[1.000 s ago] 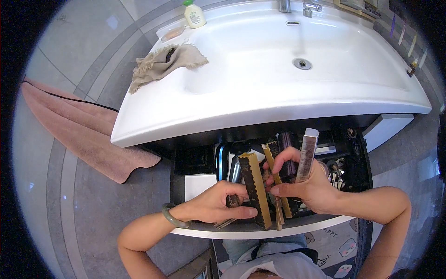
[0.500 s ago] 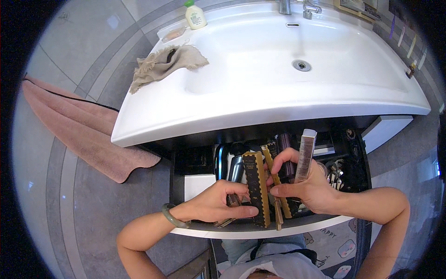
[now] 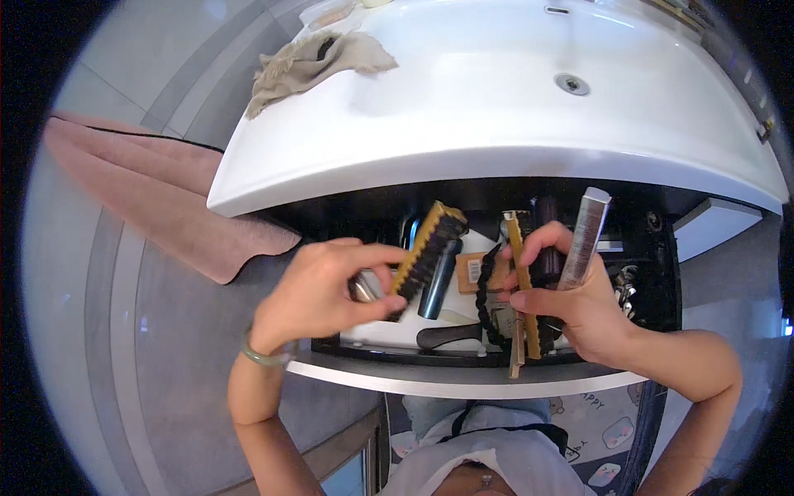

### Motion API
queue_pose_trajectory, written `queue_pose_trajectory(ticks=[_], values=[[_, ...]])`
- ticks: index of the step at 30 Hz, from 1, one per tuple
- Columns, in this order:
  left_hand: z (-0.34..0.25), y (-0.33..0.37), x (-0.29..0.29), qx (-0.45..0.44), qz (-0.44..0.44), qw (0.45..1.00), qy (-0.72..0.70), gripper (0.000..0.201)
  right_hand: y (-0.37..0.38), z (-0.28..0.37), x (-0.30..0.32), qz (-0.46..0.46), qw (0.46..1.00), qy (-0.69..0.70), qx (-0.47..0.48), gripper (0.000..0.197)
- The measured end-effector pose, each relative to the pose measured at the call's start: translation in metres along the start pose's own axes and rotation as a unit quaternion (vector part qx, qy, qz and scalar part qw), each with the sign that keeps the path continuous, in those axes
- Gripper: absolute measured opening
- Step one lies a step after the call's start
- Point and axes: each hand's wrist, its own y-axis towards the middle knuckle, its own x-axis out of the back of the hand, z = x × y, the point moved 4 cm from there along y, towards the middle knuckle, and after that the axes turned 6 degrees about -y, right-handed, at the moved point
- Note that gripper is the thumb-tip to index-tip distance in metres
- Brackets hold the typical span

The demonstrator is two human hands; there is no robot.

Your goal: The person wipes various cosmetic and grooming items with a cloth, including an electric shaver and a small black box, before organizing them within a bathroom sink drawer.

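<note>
My left hand (image 3: 318, 289) is closed on a narrow black box with gold edges (image 3: 430, 248), tilted above the drawer's left part. A silvery rounded item (image 3: 366, 286) sits in the same grip, partly hidden by my fingers. My right hand (image 3: 591, 310) pinches a second slim black-and-gold box (image 3: 523, 285) and a thin gold-brown stick (image 3: 517, 351) beside it. A slim silvery box (image 3: 585, 236) stands up between that hand's thumb and palm. Below lies the open drawer (image 3: 389, 382), holding a dark teal tube (image 3: 440, 281), a tan box with a barcode (image 3: 473, 273) and a black braided band (image 3: 486, 306).
A black handle (image 3: 451, 335) lies near the drawer's front, and a dark purple cylinder (image 3: 546, 248) stands behind my right fingers. The white sink (image 3: 496, 124) overhangs the drawer, with a beige cloth (image 3: 318, 66) on its left rim. A pink towel (image 3: 165, 194) hangs at left.
My left hand has lifted the black-and-gold box up and left, turning it to a slant. The drawer's middle now shows beneath it. My right hand keeps its hold, and the view has shifted.
</note>
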Motion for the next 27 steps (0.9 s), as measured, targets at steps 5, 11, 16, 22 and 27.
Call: queue_pose_trajectory(ticks=[5, 11, 16, 22, 27], values=[[0.024, -0.023, 0.02, 0.134, 0.119, 0.975, 0.131, 0.033, -0.001, -0.002, -0.005, 0.011, 1.0, -0.004, -0.012, 0.037], [0.046, -0.026, 0.003, 0.079, 0.151, 0.956, 0.238, 0.023, 0.001, -0.003, -0.003, 0.016, 1.0, -0.008, -0.019, 0.037], [0.051, -0.016, 0.005, 0.157, 0.182, 0.914, 0.328, 0.021, 0.0, -0.001, -0.004, 0.014, 1.0, 0.0, -0.018, 0.037], [0.105, -0.019, -0.016, 0.262, 0.137, 0.937, 0.184, 0.024, -0.001, 0.0, -0.006, 0.021, 1.0, -0.006, 0.015, 0.03], [0.072, -0.01, -0.002, 0.273, 0.031, 0.942, 0.193, 0.029, -0.004, 0.002, -0.003, 0.024, 1.0, -0.009, -0.004, 0.037]])
